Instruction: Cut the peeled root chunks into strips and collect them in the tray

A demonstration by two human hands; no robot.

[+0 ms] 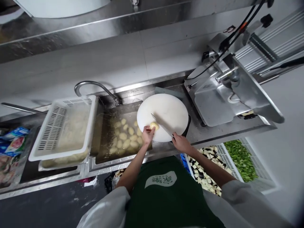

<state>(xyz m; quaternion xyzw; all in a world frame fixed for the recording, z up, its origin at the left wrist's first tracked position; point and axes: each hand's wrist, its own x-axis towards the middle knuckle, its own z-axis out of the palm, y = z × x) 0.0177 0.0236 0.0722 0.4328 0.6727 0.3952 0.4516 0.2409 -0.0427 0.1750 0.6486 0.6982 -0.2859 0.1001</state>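
My left hand [147, 135] is closed on a peeled potato [154, 126] at the lower left of a round white cutting board [166, 107]. In my right hand [181, 143] is the handle of a knife [163, 125], whose blade slants up and left across the board. The blade lies just beside the potato; whether it touches is too small to tell. To the left of the board, several peeled potatoes [126, 144] sit in water in the sink [102, 160].
A white perforated basket [89, 128] stands left of the sink, near a curved faucet [95, 83]. A metal slicing machine [213, 98] occupies the counter's right end. Below are crates of cut eggplant [201, 172] and chopped greens [239, 160]. Colorful packages [16, 139] lie far left.
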